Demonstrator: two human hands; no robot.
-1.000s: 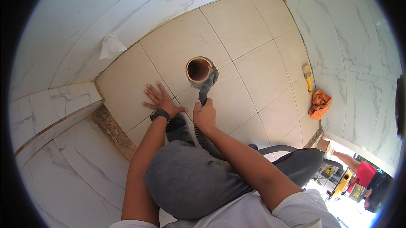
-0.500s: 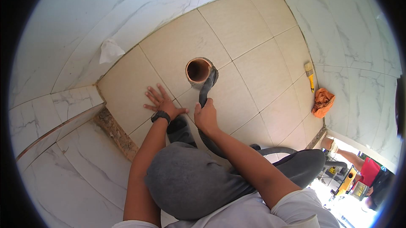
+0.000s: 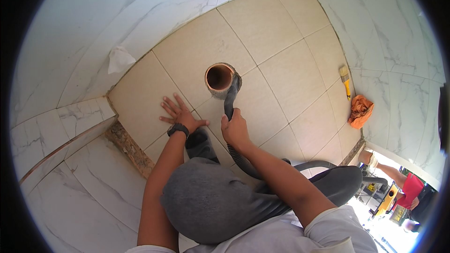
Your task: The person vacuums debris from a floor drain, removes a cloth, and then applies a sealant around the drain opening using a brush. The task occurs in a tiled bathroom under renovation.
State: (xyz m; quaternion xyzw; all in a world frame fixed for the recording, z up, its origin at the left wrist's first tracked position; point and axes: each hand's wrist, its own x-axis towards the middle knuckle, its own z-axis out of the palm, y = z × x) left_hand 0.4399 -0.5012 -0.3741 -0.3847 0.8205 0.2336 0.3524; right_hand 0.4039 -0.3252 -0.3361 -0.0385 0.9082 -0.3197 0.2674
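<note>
My right hand (image 3: 236, 130) is wrapped round a black vacuum hose (image 3: 230, 104). The hose's front end rests against the right side of an orange-brown pipe (image 3: 219, 78) that stands up out of the floor, its open mouth facing me. From my hand the ribbed part of the hose runs back under my right forearm. My left hand (image 3: 182, 115) lies flat on the beige floor tiles (image 3: 274, 98), fingers spread, left of the pipe and holding nothing. A black watch is on its wrist.
A yellow-handled paintbrush (image 3: 345, 82) and a crumpled orange cloth (image 3: 360, 112) lie by the right wall. White paper (image 3: 120, 60) is at the left wall. A raised tiled ledge (image 3: 70, 121) stands on the left. Another person (image 3: 412, 189) is beyond the doorway at lower right.
My right hand and the hose have shifted slightly to the right, the hose tip staying at the pipe's side. My left hand has not moved.
</note>
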